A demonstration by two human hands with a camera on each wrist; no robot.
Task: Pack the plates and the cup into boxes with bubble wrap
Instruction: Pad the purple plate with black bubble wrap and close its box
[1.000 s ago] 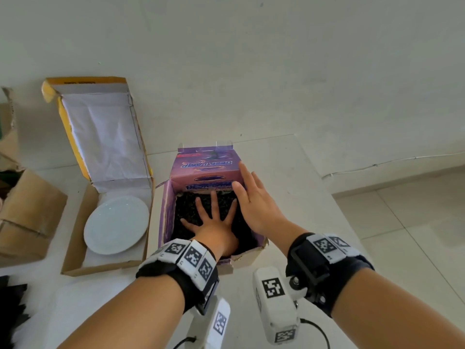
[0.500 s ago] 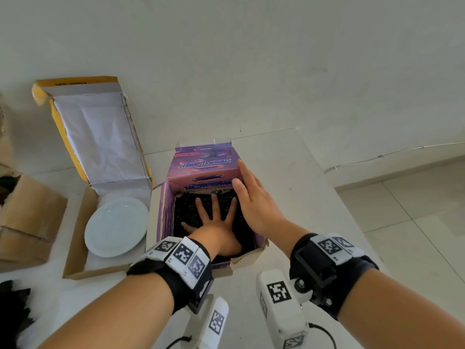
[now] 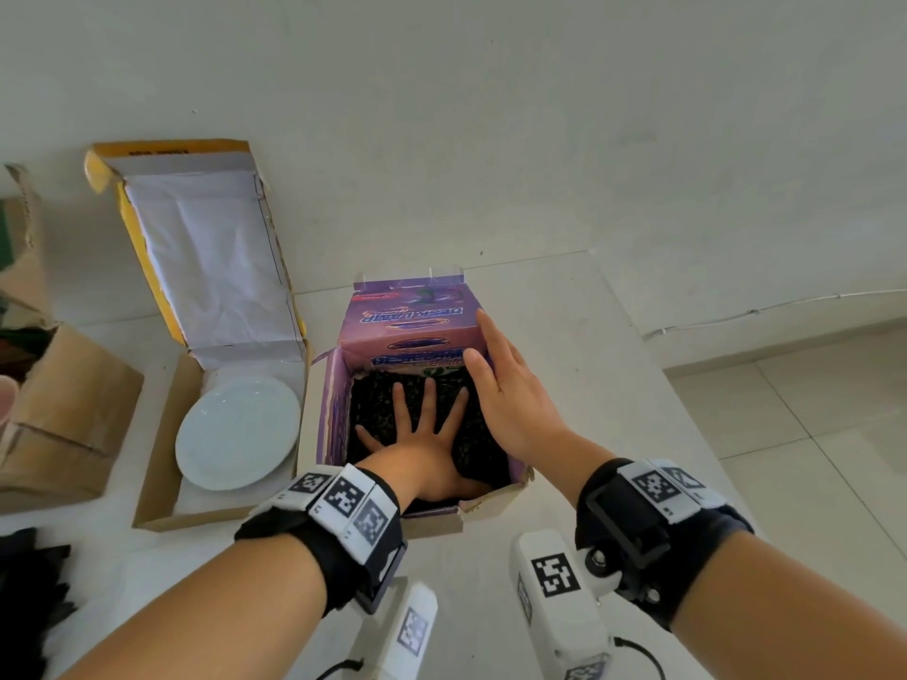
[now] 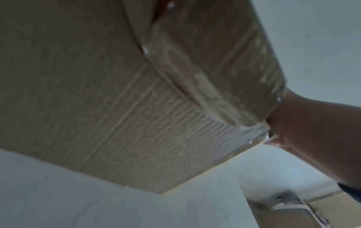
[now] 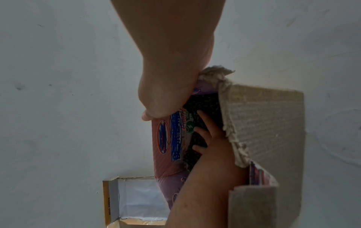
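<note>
An open purple box (image 3: pixel 333 414) stands mid-table, lined with black bubble wrap (image 3: pixel 373 400). My left hand (image 3: pixel 422 434) lies flat inside it, fingers spread, pressing on the wrap. My right hand (image 3: pixel 510 400) rests along the box's right wall with straight fingers, thumb on the inner side by the raised lid. In the right wrist view, the right hand (image 5: pixel 168 69) is on the box edge, and the left hand's fingers (image 5: pixel 210 132) on the wrap. A white plate (image 3: pixel 238 431) lies in a yellow-edged box (image 3: pixel 157 458) to the left. The left wrist view shows only cardboard (image 4: pixel 117 92).
Brown cardboard boxes (image 3: pixel 68 414) stand at the far left, with a partly seen pink object (image 3: pixel 6 400) beside them. More black bubble wrap (image 3: pixel 29 596) lies at the near left. The table edge (image 3: pixel 687 414) runs close on the right, with tiled floor beyond.
Both hands stay where they were on the purple box. Only the head view has shifted slightly.
</note>
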